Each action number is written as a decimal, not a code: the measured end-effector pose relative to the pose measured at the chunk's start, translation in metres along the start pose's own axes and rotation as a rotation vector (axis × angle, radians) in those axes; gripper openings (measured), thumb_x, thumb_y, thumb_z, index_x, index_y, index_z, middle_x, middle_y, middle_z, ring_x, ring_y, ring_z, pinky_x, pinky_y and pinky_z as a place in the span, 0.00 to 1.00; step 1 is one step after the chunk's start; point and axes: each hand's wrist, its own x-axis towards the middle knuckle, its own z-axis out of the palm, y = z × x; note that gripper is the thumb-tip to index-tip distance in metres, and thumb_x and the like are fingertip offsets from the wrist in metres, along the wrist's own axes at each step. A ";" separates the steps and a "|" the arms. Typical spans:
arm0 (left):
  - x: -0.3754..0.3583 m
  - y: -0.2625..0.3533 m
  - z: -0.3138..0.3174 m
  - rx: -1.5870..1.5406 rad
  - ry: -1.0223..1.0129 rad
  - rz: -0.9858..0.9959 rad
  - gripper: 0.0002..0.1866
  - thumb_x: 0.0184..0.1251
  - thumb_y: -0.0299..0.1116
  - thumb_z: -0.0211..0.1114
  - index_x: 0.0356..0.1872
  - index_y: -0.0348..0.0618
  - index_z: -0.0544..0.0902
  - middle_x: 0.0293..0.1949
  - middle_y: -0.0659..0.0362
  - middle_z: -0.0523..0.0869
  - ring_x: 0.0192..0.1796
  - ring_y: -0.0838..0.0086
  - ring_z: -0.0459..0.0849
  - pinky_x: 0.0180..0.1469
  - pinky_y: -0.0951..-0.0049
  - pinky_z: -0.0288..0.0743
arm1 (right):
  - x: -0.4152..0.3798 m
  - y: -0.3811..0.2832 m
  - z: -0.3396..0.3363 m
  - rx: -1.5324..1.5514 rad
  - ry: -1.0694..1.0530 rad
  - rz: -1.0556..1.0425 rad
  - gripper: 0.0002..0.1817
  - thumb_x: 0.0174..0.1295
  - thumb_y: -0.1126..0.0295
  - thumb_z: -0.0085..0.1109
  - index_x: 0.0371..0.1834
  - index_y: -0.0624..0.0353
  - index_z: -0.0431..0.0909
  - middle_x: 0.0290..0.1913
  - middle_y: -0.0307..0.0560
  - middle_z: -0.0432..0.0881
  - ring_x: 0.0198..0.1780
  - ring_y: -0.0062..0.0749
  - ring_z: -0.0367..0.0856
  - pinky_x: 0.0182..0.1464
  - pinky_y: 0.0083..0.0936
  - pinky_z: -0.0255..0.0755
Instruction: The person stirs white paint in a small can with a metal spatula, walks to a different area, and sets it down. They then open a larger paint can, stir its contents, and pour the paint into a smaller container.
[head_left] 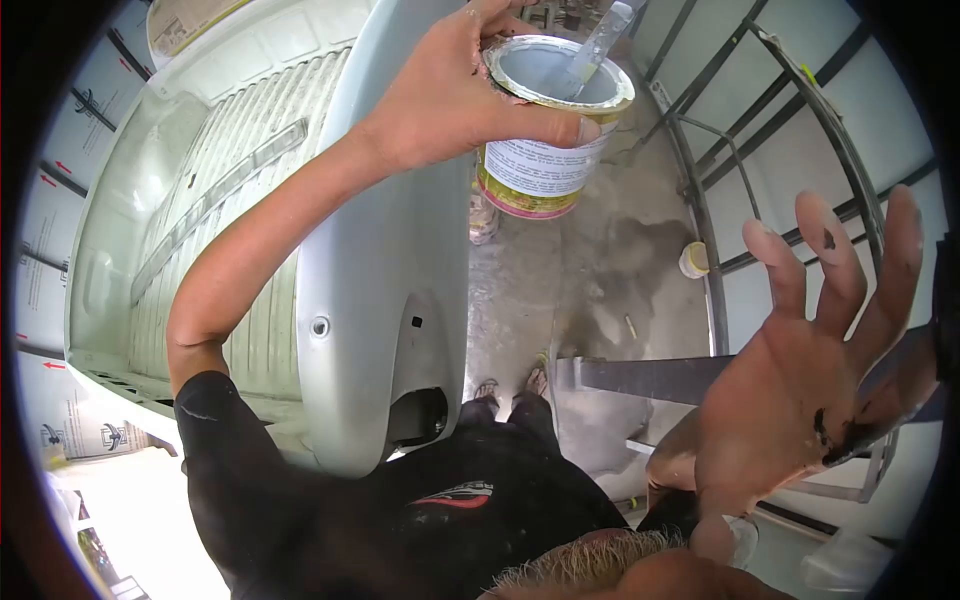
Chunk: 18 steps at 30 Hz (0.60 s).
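Observation:
A paint can (540, 165) with a white and yellow label is up at the top middle, gripped around its upper side by my left hand (450, 100). My thumb lies across the label below the rim, and the other fingers are mostly hidden behind the can. Pale grey-blue paint shows inside, and the rim is smeared. A translucent flat stick (602, 45) leans out of the paint. My right hand (790, 370) is raised on the right, palm facing me and fingers spread, holding nothing. Dark smudges mark its palm and one finger.
Left of me stands a pale grey vehicle body side (385, 270), with a ribbed cargo bed (220, 200) beyond it. A metal frame (720, 180) runs along the right. A small tub (694, 260) sits on the stained concrete floor (590, 270). Printed sheeting (45, 300) covers the far left.

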 end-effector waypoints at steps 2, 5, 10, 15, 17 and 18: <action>0.002 -0.003 -0.004 0.199 0.015 -0.005 0.67 0.48 0.45 0.92 0.82 0.25 0.56 0.63 0.46 0.82 0.67 0.64 0.82 0.72 0.62 0.75 | 0.009 0.020 0.012 0.072 -0.030 0.020 0.74 0.42 0.20 0.75 0.89 0.43 0.50 0.83 0.77 0.55 0.69 0.66 0.77 0.62 0.59 0.82; 0.001 0.027 0.036 0.442 0.291 -0.048 0.54 0.54 0.46 0.87 0.75 0.25 0.69 0.58 0.45 0.86 0.61 0.64 0.86 0.66 0.62 0.79 | 0.025 0.077 0.017 0.244 -0.165 -0.122 0.74 0.42 0.20 0.75 0.89 0.46 0.50 0.82 0.78 0.55 0.70 0.69 0.76 0.63 0.60 0.82; 0.016 0.003 0.010 0.368 0.210 -0.155 0.69 0.38 0.53 0.92 0.80 0.28 0.63 0.62 0.46 0.84 0.67 0.60 0.83 0.75 0.60 0.71 | 0.051 0.189 0.011 0.180 0.022 0.034 0.65 0.62 0.23 0.58 0.84 0.69 0.53 0.79 0.77 0.62 0.68 0.67 0.78 0.60 0.49 0.82; 0.028 0.010 0.017 0.371 0.350 -0.175 0.67 0.38 0.46 0.92 0.80 0.27 0.61 0.60 0.45 0.84 0.64 0.61 0.85 0.72 0.60 0.74 | 0.094 0.344 -0.047 0.310 0.104 0.216 0.51 0.72 0.30 0.50 0.78 0.69 0.66 0.77 0.68 0.69 0.63 0.53 0.83 0.53 0.40 0.84; 0.023 0.014 0.024 0.467 0.426 -0.201 0.70 0.38 0.50 0.93 0.80 0.26 0.60 0.60 0.43 0.84 0.63 0.59 0.86 0.70 0.59 0.77 | 0.107 0.390 -0.059 0.339 0.134 0.258 0.48 0.74 0.32 0.48 0.77 0.70 0.68 0.77 0.66 0.70 0.63 0.49 0.82 0.53 0.37 0.82; 0.023 0.015 0.030 0.519 0.455 -0.213 0.71 0.38 0.52 0.93 0.80 0.26 0.60 0.60 0.42 0.83 0.62 0.57 0.87 0.69 0.57 0.79 | 0.115 0.407 -0.057 0.345 0.163 0.294 0.47 0.75 0.34 0.46 0.77 0.71 0.68 0.76 0.66 0.71 0.61 0.47 0.83 0.53 0.36 0.82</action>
